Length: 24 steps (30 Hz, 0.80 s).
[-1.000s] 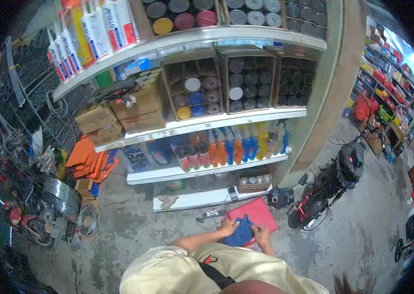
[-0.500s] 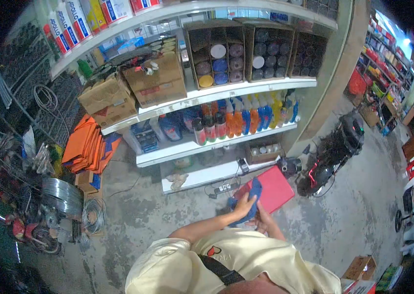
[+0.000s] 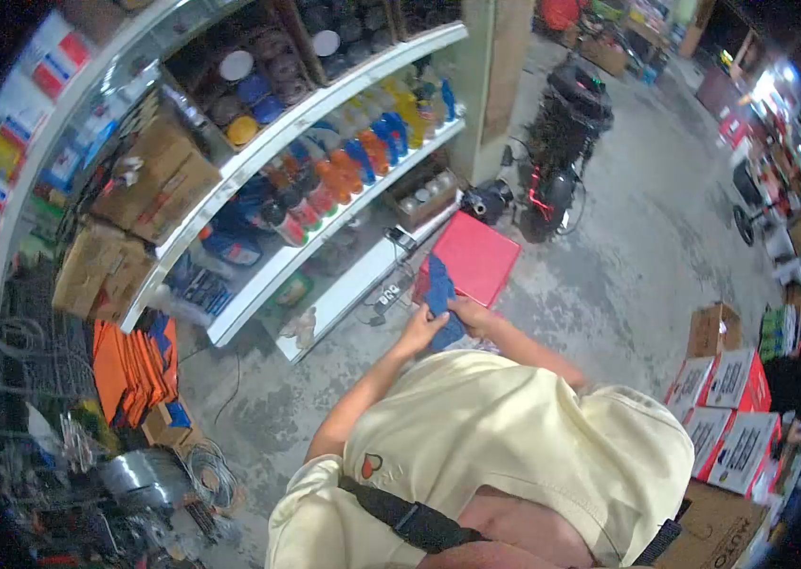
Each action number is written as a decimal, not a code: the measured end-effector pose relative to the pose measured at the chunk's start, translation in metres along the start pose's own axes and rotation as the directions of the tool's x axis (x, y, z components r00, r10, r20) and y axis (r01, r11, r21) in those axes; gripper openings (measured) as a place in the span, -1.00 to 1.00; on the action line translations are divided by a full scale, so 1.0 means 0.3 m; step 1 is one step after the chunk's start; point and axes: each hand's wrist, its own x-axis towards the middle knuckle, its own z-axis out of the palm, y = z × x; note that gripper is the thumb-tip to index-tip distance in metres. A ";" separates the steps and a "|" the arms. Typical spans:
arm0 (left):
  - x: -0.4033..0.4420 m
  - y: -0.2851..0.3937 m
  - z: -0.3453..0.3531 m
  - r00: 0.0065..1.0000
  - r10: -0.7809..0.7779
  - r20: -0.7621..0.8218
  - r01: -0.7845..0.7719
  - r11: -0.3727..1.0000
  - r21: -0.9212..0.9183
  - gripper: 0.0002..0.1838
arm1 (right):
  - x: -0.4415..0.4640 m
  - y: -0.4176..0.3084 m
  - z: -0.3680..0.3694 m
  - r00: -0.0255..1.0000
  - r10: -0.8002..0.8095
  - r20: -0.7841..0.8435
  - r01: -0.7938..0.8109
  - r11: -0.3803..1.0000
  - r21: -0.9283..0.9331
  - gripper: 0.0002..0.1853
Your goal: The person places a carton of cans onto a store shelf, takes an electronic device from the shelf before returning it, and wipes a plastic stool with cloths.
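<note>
Where the floor [image 3: 609,294] shows: bare grey concrete, patchy dark stains; clock centred on the hands
8 o'clock: silver metal roll [image 3: 140,474], wire coil [image 3: 211,474] beside it
9 o'clock: folded orange sheets [image 3: 126,375], stacked
9 to 11: white shelf unit [image 3: 325,321], stocked; cardboard cartons [image 3: 154,180] at 10, row of spray bottles [image 3: 363,156] at 11
10, close in: power strip [image 3: 387,296] on the floor
1 o'clock: red flat-topped block [image 3: 476,251] near, dark motorbike [image 3: 557,152] farther out
4 o'clock: red-and-white cartons [image 3: 728,422], piled
Hard to make out: left rim lost in black vignette; clutter at 8 too blurred to itemise; upper shelf cut off at 11; block's near edge covered by cloth and hands; print on the 4 o'clock cartons unreadable
Left hand [image 3: 422,329]: fingers closed on the blue cloth [image 3: 436,284], gripping from 9; fingertips partly hidden
Right hand [image 3: 476,317]: fingers closed on same cloth from 3; tips hard to see
Cloth position: bunched between both hands, one end poking up at 12, another hanging out at 6; overlaps the block in view, can't tell if touching
</note>
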 end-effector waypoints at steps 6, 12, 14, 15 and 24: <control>-0.002 0.022 -0.001 0.995 -0.096 0.032 0.084 0.961 0.265 -0.62 | -0.141 -0.141 -0.040 0.958 0.074 -0.278 -0.057 0.996 0.071 -0.64; 0.028 -0.039 -0.010 0.989 -0.150 0.019 0.127 0.895 0.428 -0.58 | -0.168 -0.103 -0.301 0.912 0.043 -0.409 0.019 0.989 0.147 -0.59; 0.047 -0.066 0.003 0.996 -0.084 0.015 0.064 0.851 0.522 -0.61 | -0.174 -0.071 -0.380 0.904 0.081 -0.420 0.032 0.966 0.255 -0.58; 0.058 -0.075 0.013 0.983 -0.185 -0.020 0.166 0.824 0.542 -0.60 | -0.192 -0.074 -0.396 0.900 0.084 -0.428 0.038 0.963 0.269 -0.58; 0.198 -0.219 0.100 0.846 -0.532 -0.047 0.480 0.719 0.503 -0.49 | -0.233 -0.009 -0.610 0.826 0.234 -0.512 -0.067 0.944 0.323 -0.47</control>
